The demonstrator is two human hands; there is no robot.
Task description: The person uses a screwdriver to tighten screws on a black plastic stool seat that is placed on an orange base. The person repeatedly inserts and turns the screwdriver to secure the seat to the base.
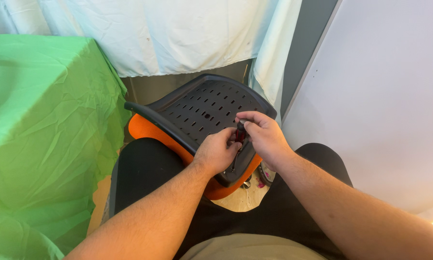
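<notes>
A black perforated plastic seat panel with an orange cushion under it rests tilted on my lap. At the panel's near right edge, my right hand grips a small tool with a black and red handle. The tool points down at the panel. My left hand sits right beside it, its fingers pinched at the tool's lower part and touching the panel edge. The tool's tip is hidden by my fingers.
A table draped in green cloth stands on the left. White cloth hangs behind the seat panel. A white wall panel fills the right. My legs in black are below, with pale floor between them.
</notes>
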